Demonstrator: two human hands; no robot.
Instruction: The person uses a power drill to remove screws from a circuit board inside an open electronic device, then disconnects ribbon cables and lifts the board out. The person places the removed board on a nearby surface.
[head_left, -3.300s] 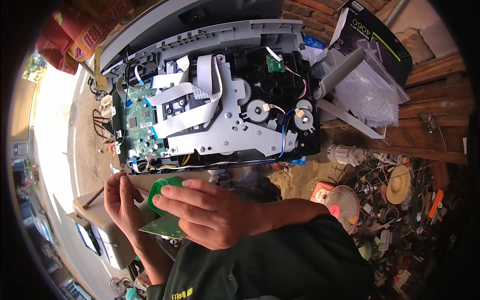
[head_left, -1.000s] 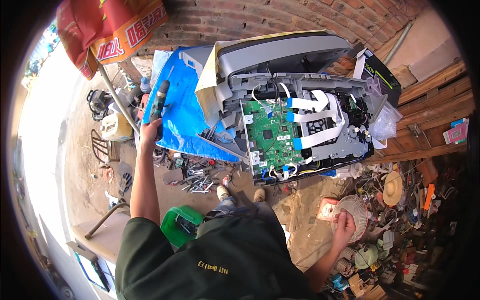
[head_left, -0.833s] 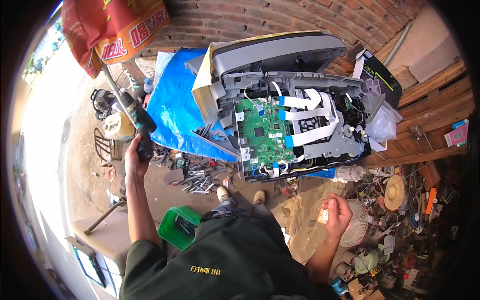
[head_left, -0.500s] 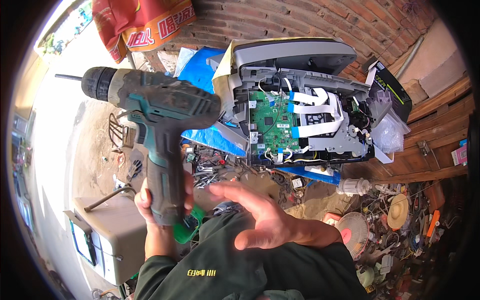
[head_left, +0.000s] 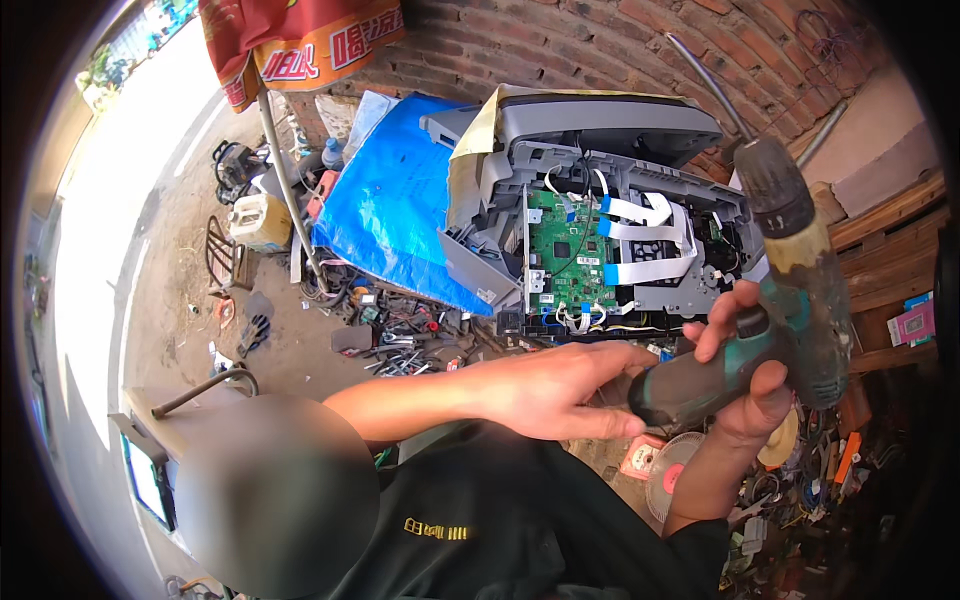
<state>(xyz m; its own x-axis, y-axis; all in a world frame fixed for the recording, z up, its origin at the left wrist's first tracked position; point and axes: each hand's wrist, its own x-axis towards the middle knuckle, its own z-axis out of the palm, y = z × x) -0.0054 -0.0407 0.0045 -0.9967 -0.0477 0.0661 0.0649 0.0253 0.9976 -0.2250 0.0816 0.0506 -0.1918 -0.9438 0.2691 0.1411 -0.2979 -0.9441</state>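
Observation:
A teal and black cordless drill [head_left: 700, 385] is held up at the right, its long bit [head_left: 712, 85] pointing up and slightly left. My right hand [head_left: 745, 400] is closed round its grip, fingers on both sides. My left hand [head_left: 560, 390] reaches across from the left, thumb and fingers closed about the foot of the handle; part of the fingers is hidden behind it. Behind the drill sits an opened grey printer [head_left: 590, 110]. It shows a green circuit board [head_left: 560, 245] and white ribbon cables [head_left: 650, 270].
The printer rests beside a blue sheet [head_left: 390, 200]. Loose hand tools [head_left: 405, 340] and scrap lie on the ground before it. A fan [head_left: 665, 480] and a heap of parts are at lower right. A pole [head_left: 285, 185] and brick wall [head_left: 600, 50] stand behind.
The drill has passed from my left hand at the left to my right hand at the right, its bit now pointing up. My left hand has moved right to its handle's foot.

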